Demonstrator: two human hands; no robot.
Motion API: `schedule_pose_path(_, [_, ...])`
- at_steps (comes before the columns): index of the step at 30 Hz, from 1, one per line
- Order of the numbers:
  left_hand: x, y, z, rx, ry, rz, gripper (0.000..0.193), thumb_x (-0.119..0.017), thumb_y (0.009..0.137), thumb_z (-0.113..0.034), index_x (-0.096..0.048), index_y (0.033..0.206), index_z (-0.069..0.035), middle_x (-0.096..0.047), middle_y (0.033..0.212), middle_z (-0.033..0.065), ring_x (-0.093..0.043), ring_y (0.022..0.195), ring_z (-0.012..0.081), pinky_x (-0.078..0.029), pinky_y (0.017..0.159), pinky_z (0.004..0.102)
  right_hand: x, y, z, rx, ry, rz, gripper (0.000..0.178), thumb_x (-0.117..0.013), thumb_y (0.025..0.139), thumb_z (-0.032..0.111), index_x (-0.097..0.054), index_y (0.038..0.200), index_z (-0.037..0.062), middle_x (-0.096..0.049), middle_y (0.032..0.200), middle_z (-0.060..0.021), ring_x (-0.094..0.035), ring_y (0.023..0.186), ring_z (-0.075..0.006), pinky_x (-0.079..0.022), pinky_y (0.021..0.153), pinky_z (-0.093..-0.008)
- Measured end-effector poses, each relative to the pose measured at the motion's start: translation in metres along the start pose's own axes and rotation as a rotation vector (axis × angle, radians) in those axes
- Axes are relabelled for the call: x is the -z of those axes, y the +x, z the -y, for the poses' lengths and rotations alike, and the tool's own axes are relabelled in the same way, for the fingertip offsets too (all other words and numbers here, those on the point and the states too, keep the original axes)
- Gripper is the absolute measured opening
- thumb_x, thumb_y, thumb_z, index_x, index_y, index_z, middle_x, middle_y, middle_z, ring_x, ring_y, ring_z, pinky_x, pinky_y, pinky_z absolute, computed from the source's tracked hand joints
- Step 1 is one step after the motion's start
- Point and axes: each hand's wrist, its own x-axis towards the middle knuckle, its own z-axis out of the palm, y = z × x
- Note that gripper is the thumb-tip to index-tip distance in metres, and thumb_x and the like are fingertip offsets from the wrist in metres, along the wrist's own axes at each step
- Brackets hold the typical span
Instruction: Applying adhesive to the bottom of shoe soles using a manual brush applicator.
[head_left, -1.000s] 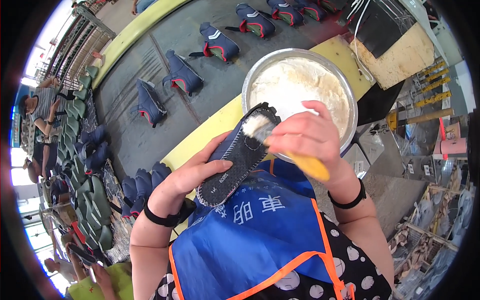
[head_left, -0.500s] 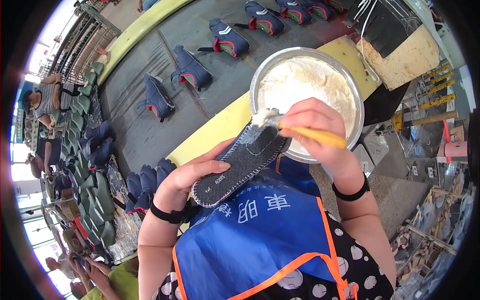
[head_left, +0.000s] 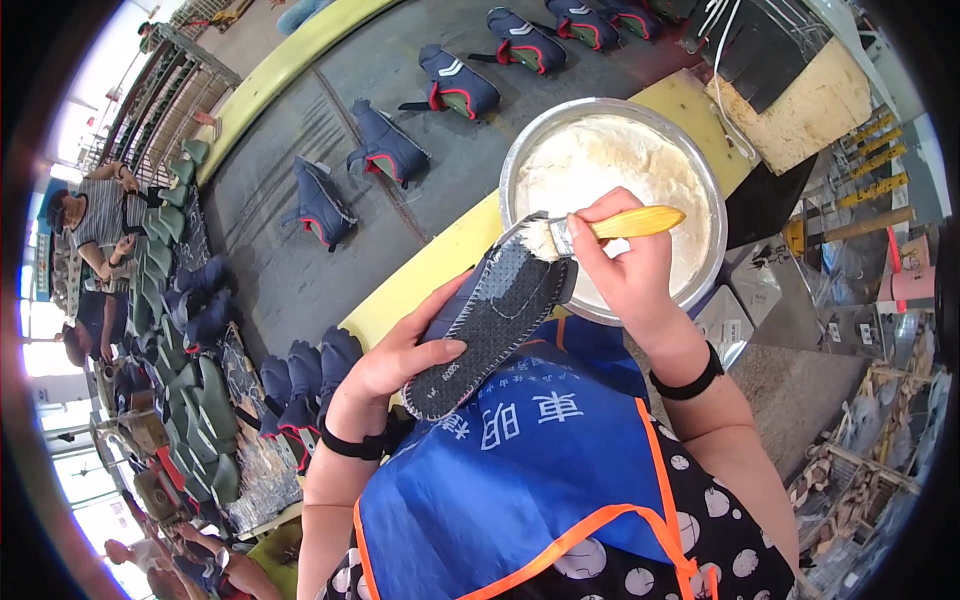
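A navy shoe upper, sole side up, lies in my left hand [head_left: 405, 350]; my thumb rests on its dark grey stitched bottom [head_left: 480, 340]. My right hand [head_left: 632, 255] is closed round a paintbrush with a yellow handle [head_left: 645, 221]. The pale, coated bristles [head_left: 543, 240] press on the toe end of the shoe upper, where the surface looks wet and lighter. Just beyond, a round metal bowl [head_left: 708, 270] holds a thick cream-white paste [head_left: 590, 160]. The bowl is partly hidden by my right hand.
Several navy shoe uppers with red trim [head_left: 385, 145] stand spaced along the dark conveyor belt [head_left: 270, 260]. Yellow edging [head_left: 420, 260] borders it. Green soles [head_left: 205, 400] are piled at left, where other people [head_left: 100, 220] are. A shelf of tools and parts [head_left: 870, 340] stands at right.
My right hand has turned the brush so its handle now points up and right. The bristles have shifted slightly right across the toe, and the wet patch is larger. The shoe upper has tilted steeper.
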Motion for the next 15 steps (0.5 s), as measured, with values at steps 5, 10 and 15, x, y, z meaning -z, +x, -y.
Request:
schedule_pose_path(5, [-0.002, -0.001, 0.005, -0.09, 0.133, -0.079, 0.084, -0.068, 0.086, -0.017, -0.03, 0.159, -0.002, -0.044, 0.154, 0.0167, -0.043, 0.141, 0.0259, -0.03, 0.118, 0.0374, 0.003, 0.0, 0.002, -0.133, -0.227, -0.07, 0.015, -0.071, 0.092, 0.005, -0.06, 0.083, 0.0026, -0.062, 0.065, -0.0029, -0.061, 0.056, -0.0088, -0.046, 0.052, -0.0259])
schedule_pose_path(10, [-0.009, 0.003, 0.01, -0.136, 0.002, -0.135, 0.082, -0.066, 0.088, -0.014, -0.027, 0.16, -0.003, -0.041, 0.156, 0.0173, -0.041, 0.143, 0.0266, -0.03, 0.119, 0.038, -0.011, -0.007, 0.002, -0.095, -0.035, -0.168, 0.018, -0.07, 0.094, 0.007, -0.058, 0.082, 0.0031, -0.059, 0.062, -0.0024, -0.056, 0.055, -0.0054, -0.043, 0.051, -0.0239])
schedule_pose_path(15, [-0.014, 0.007, 0.013, -0.156, -0.034, -0.208, 0.081, -0.062, 0.09, -0.011, -0.024, 0.161, -0.004, -0.04, 0.156, 0.0171, -0.041, 0.143, 0.0265, -0.032, 0.118, 0.0387, -0.025, -0.032, 0.023, -0.114, 0.03, -0.097, 0.018, -0.07, 0.094, 0.006, -0.058, 0.082, 0.0034, -0.058, 0.063, -0.0029, -0.05, 0.054, -0.0059, -0.041, 0.05, -0.0256])
